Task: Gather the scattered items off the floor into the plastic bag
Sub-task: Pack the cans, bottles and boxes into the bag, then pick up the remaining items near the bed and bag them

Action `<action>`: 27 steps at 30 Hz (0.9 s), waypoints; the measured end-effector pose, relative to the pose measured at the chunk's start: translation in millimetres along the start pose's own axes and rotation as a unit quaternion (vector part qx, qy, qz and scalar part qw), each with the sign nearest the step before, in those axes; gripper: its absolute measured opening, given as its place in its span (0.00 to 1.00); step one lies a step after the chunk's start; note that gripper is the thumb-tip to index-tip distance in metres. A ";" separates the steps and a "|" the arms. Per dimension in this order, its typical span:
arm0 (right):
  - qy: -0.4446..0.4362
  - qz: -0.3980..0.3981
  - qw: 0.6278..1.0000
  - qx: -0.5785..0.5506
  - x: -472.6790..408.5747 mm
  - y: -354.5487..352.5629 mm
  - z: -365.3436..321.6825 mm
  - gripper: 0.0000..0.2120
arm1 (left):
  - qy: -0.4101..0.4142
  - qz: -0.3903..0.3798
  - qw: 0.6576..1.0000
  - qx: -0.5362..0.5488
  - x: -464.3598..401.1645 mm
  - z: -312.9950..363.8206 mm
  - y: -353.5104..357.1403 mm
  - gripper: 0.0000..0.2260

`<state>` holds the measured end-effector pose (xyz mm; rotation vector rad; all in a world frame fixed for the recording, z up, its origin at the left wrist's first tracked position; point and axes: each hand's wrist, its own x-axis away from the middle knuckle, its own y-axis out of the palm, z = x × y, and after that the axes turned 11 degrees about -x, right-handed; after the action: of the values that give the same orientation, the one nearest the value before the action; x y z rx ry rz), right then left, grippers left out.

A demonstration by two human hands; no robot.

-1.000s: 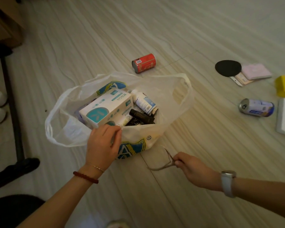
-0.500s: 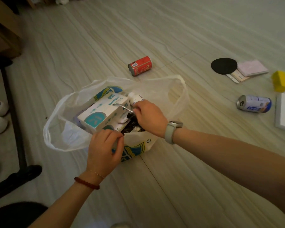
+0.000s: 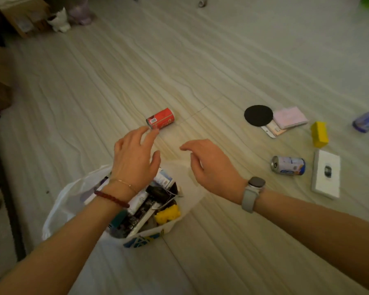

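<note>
Fingers, left hand: spread and nearly straight, holding nothing; the fingertips reach right up to the near end of the red can, and whether they touch it cannot be told.
Fingers, right hand: apart and loosely bent, holding nothing, palm down above the far right edge of the bag.
Left wrist: a dark red bead bracelet and a thin chain.
Right wrist: a watch with a pale grey strap.
Plastic bag: white and translucent, on the floor near the person, mouth open under both forearms.
Bag contents: boxes, a dark item and a yellow object near its near right rim; most are partly hidden by the left arm.
Red can: lying on its side on the floor, just beyond the bag.
Black disc: flat on the floor to the right, touching a pink packet and overlapping pale cards.
Yellow block: right of the pink packet.
White-and-blue can: on its side, right of the right hand.
White box: just right of that can.
Blue-and-white item: at the far right edge, blurred.
Floor: pale with wavy wood-like grain.
</note>
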<state>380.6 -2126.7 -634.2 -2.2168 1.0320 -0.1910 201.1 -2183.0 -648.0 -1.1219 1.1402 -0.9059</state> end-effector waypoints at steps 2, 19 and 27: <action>0.074 0.037 0.996 0.030 -2.0 -43.5 -9.4 0.20 | -0.083 -0.068 0.994 0.029 -12.5 18.6 -29.4 0.22; 0.343 0.109 0.930 -0.067 -52.3 -390.9 -232.2 0.17 | -0.166 -0.145 0.964 0.148 -157.0 135.4 -406.7 0.26; 0.430 0.131 0.886 -0.115 -147.6 -431.3 -203.7 0.18 | -0.188 -0.199 0.945 0.178 -269.7 103.0 -403.4 0.27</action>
<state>470.2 -1927.5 -185.3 -2.1721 1.8851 -1.0445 247.5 -1994.5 -191.4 -1.1756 0.4179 -1.0966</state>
